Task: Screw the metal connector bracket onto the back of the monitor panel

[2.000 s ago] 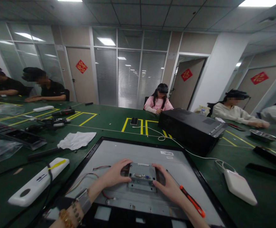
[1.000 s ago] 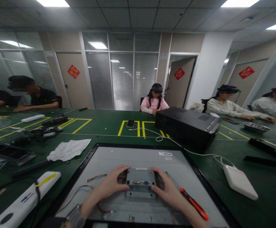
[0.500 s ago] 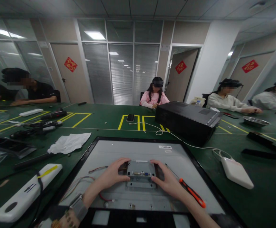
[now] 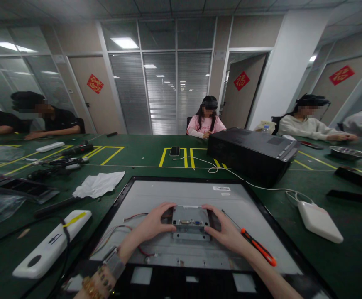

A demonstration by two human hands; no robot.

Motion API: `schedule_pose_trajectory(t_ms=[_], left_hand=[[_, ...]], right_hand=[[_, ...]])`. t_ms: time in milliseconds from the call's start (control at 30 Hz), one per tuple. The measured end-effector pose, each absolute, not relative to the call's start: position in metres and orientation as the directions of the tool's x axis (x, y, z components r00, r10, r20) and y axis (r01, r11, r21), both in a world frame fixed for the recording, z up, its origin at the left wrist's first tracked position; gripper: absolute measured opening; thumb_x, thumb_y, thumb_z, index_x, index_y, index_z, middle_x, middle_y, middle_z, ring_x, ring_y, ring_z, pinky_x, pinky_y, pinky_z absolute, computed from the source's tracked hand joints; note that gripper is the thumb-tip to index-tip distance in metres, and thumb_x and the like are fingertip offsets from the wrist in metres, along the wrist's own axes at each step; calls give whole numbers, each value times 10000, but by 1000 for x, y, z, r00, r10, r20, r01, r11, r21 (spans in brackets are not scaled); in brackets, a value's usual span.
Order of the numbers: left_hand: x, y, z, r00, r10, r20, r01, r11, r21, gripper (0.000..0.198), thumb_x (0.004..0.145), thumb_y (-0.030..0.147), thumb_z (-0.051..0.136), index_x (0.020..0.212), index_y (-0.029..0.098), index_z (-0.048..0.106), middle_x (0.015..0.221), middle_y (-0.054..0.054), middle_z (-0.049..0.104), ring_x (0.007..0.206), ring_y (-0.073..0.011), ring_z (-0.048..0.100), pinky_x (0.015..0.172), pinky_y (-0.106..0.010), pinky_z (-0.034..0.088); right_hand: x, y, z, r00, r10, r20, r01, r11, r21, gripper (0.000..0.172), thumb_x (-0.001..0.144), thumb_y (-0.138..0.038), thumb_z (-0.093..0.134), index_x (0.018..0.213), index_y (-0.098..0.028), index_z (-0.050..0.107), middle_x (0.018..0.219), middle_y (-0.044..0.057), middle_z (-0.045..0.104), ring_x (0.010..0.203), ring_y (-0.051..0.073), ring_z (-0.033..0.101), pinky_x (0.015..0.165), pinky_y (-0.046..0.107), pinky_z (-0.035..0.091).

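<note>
A flat monitor panel (image 4: pixel 181 195) lies face down in front of me on the green table, its grey metal back up. A small grey metal cover with connector ports (image 4: pixel 191 224) sits on the panel's middle. My left hand (image 4: pixel 152 226) grips the cover's left side, fingers curled round its edge. My right hand (image 4: pixel 226 232) grips its right side the same way. Thin red and white wires (image 4: pixel 128 238) run across the panel left of my left hand. An orange-handled screwdriver (image 4: pixel 257 247) lies on the panel just right of my right hand.
A black computer case (image 4: pixel 251 155) lies behind the panel at right, a white cable leading to a white box (image 4: pixel 319 222). A white cloth (image 4: pixel 98 184), a white strip-shaped device (image 4: pixel 52 245) and black tools lie at left. Several people sit round the table's far side.
Both hands have stayed on the metal cover throughout. Only the camera view has shifted slightly up, down and sideways.
</note>
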State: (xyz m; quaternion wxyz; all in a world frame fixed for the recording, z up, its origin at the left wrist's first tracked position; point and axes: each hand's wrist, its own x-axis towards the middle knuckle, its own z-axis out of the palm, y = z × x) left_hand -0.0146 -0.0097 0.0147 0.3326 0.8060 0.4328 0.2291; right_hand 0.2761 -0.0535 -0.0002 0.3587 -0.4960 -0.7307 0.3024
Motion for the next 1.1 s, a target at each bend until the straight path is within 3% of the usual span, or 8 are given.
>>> schedule_pose_trajectory(t_ms=[433, 600, 800, 1100], left_hand=[[-15, -10, 16, 543, 833, 102, 515, -427, 743, 629, 737, 259, 744, 1325, 253, 519, 1395, -71, 526, 1284, -259, 487, 1123, -438, 337], [-15, -10, 16, 556, 822, 122, 495, -445, 746, 673, 734, 238, 753, 1355, 250, 492, 1437, -83, 485, 1317, -254, 456, 1134, -431, 331], [-15, -16, 27, 561, 813, 158, 505, -487, 712, 689, 741, 264, 761, 1369, 269, 478, 1455, -77, 472, 1347, -269, 429, 1163, -457, 285], [-22, -48, 27, 581, 801, 143, 499, -489, 715, 682, 758, 294, 771, 1364, 274, 460, 1429, -64, 480, 1330, -269, 436, 1143, -429, 327]], right_hand=[[279, -53, 0, -273, 941, 201, 458, 311, -833, 496, 781, -270, 630, 1262, -228, 516, 1328, 100, 580, 1274, 279, 500, 1108, 490, 325], [279, -52, -2, -253, 945, 208, 453, 306, -837, 504, 742, -218, 645, 1232, -241, 531, 1419, 88, 520, 1389, 261, 380, 1165, 492, 230], [279, -64, 11, -232, 939, 253, 481, 337, -809, 510, 726, -203, 651, 1218, -260, 530, 1376, 80, 557, 1358, 265, 426, 1156, 512, 248], [277, -96, 17, -268, 937, 223, 480, 331, -812, 525, 771, -231, 646, 1272, -280, 500, 1398, 76, 534, 1359, 277, 423, 1157, 521, 252]])
